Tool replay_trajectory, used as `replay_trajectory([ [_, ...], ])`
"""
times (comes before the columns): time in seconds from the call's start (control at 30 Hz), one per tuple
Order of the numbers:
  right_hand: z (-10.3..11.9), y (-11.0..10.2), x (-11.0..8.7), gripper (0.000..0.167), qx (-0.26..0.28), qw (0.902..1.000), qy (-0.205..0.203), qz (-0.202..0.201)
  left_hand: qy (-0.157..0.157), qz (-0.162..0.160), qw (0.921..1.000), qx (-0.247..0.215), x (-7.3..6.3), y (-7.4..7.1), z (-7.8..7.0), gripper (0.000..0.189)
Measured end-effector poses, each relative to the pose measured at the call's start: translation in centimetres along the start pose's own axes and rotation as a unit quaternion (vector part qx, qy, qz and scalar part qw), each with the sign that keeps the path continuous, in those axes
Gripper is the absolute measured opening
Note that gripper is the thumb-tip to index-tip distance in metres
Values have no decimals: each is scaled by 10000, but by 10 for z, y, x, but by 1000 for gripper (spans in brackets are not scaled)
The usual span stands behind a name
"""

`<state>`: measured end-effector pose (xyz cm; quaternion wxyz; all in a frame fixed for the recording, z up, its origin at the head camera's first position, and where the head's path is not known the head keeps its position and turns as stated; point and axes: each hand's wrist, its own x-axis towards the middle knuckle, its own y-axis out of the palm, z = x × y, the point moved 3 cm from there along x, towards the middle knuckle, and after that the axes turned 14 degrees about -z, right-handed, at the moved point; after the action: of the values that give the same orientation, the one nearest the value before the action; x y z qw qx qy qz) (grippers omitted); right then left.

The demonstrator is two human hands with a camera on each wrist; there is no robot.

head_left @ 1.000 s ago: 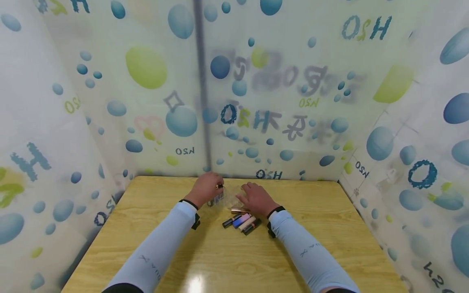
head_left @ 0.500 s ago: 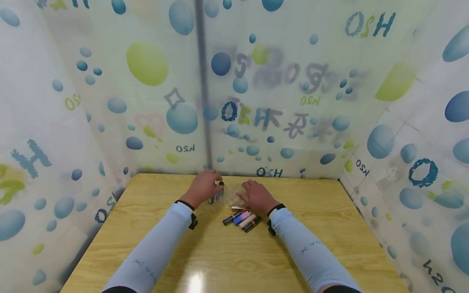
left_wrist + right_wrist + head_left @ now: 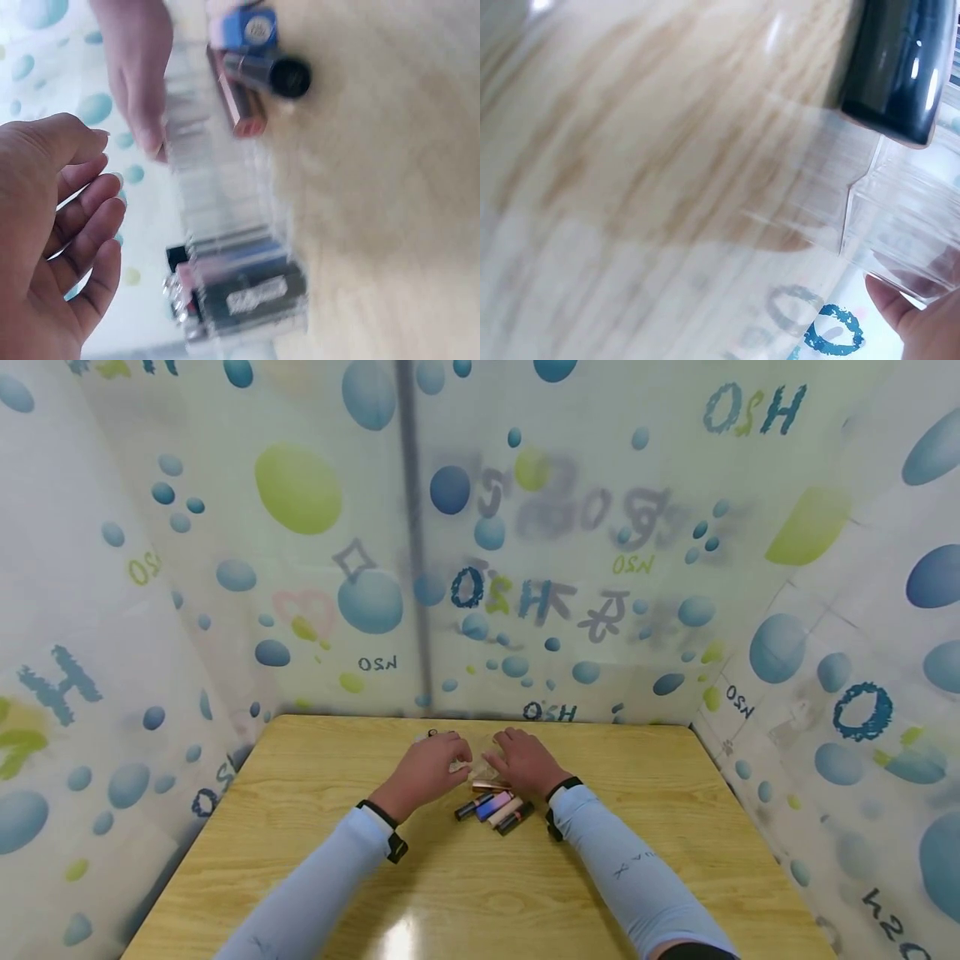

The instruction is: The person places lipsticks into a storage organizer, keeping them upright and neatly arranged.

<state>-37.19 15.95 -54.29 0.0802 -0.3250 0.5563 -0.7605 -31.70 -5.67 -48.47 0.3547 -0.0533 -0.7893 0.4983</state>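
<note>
You're using 2 hands (image 3: 424, 772); 1 clear organizer (image 3: 221, 180) is sitting btwn 'em, 5 loose tubes (image 3: 494, 807) are lying nr R hand (image 3: 527, 764).

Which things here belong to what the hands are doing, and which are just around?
Likely in the job: clear organizer, items inside it, loose tubes beside it, left hand, right hand.

Just around: wooden table, patterned backdrop, sleeves, wristbands.

The head view looks forward and down from the near side, far enough back to span the table (image 3: 465, 893) and far wall (image 3: 600, 410). The left wrist view, close in, faces the clear box (image 3: 217, 195) and right hand (image 3: 135, 60); the close right wrist view shares both.
</note>
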Motion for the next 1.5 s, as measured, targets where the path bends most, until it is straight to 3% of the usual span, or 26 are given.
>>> replay_trajectory([
  [0.17, 0, 0, 2, 58, -75, 10000, -15, 17, 136, 202, 9997, 86, -8, 15, -7, 10],
  [0.4, -1, 3, 0, 61, -61, 10000, -71, 22, -158, 629, 9979, -53, -14, 34, -11, 14],
  [0.6, 0, 1, -1, 57, 0, 10000, -68, -6, -126, 615, 9976, 287, -18, 49, -12, 17],
  [0.9, 2, -2, -3, 55, 30, 9999, -88, -61, -119, 730, 9961, 479, -17, 57, -15, 16],
  [1.1, 2, -2, -4, 55, 64, 9999, -91, -69, -68, 914, 9952, 338, -22, 66, -13, 16],
  [1.23, 3, -2, -4, 56, 13, 9999, -111, -49, 80, 794, 9967, 172, -25, 70, -9, 17],
  [1.4, 3, -2, -3, 57, 3, 9999, -106, -38, 200, 731, 9969, 218, -25, 67, -12, 17],
  [1.5, 3, -1, -3, 57, 22, 9999, -99, -62, 78, 847, 9960, 289, -25, 62, -17, 18],
])
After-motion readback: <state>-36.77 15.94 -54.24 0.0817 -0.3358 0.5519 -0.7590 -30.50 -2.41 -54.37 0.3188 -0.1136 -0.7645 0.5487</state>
